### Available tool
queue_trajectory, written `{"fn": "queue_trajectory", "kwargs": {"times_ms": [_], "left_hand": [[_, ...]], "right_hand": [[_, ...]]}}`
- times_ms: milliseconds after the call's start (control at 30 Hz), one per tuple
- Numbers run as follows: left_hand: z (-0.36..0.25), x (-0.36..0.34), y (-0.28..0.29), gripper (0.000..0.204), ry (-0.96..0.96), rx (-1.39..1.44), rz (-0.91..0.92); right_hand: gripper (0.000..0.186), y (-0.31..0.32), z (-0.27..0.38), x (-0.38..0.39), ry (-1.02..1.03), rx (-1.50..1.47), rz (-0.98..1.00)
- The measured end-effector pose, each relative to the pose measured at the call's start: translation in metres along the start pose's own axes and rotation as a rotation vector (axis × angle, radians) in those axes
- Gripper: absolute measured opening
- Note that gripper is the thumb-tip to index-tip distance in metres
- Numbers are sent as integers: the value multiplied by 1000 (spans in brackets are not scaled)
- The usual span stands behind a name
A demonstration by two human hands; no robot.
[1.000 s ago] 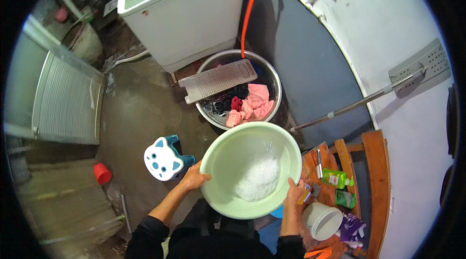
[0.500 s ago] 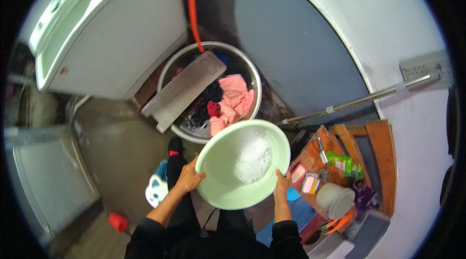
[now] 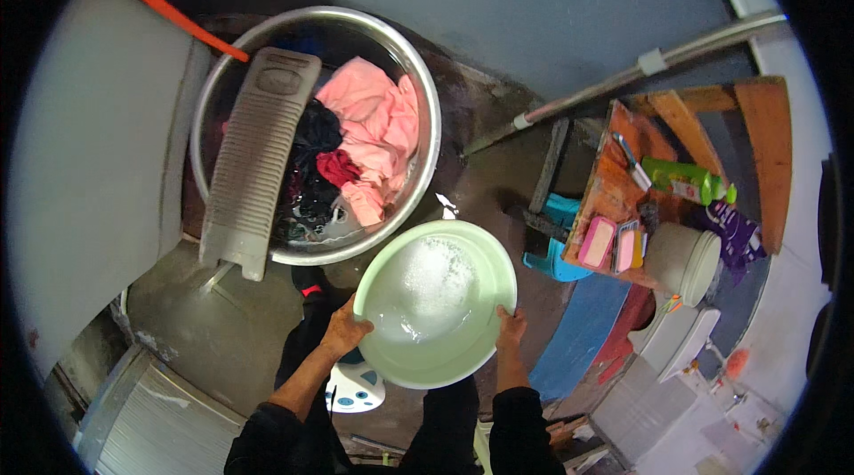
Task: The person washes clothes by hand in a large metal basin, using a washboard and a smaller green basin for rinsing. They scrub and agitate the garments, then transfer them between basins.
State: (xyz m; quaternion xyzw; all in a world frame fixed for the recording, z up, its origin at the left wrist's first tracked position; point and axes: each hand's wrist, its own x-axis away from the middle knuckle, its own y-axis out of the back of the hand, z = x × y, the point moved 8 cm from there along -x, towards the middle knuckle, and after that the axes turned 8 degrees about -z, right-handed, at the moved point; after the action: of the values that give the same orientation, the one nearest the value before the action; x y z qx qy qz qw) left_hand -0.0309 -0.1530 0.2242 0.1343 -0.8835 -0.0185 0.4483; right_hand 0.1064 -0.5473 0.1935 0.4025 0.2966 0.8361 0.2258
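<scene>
Between my hands I carry a pale green plastic basin [image 3: 382, 293] with white suds and cloudy water in its bottom. My left hand [image 3: 345, 331] grips its left rim, and my right hand [image 3: 510, 333] clasps the right rim. Beyond it to the left stands a large metal tub [image 3: 428, 124]. Inside the tub are pink cloth [image 3: 366, 110], dark garments [image 3: 316, 141] and a small dark red cloth [image 3: 336, 167]. A grey ridged washboard [image 3: 253, 155] leans across the tub's left side. An orange hose [image 3: 169, 11] reaches over the tub's far left rim.
A wooden shelf [image 3: 598, 199] at the right holds a green bottle [image 3: 676, 179], a brush [image 3: 630, 159], soap dishes [image 3: 598, 240] and a lidded bucket [image 3: 685, 260]. A blue plastic stool [image 3: 559, 263] stands beneath it. A metal pole [image 3: 587, 94] slants across. A white-and-blue object [image 3: 356, 389] is by my legs.
My view has swung, so the tub now appears farther left and larger. The basin has come more level in my hands, and its liquid shows more widely.
</scene>
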Motion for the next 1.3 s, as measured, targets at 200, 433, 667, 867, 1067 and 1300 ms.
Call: {"fn": "queue_trajectory", "kwargs": {"times_ms": [200,433,667,867,1067,1300], "left_hand": [[81,-91,-63,61,99,77,117],[89,-177,-94,56,30,-114,72],[95,-223,-113,50,80,46,29],[112,-247,-121,53,97,141,39],[109,-245,-147,54,21,215,71],[131,-240,-160,52,267,173,58]], "right_hand": [[27,-14,-59,-73,17,-63,-49],[25,-63,-87,-142,25,-170,-136],[22,-106,-88,-200,142,-262,-82],[21,-129,-65,-215,240,-167,-112],[24,-106,-71,-250,419,-53,-210],[34,-110,6,-220,750,217,-244]]}}
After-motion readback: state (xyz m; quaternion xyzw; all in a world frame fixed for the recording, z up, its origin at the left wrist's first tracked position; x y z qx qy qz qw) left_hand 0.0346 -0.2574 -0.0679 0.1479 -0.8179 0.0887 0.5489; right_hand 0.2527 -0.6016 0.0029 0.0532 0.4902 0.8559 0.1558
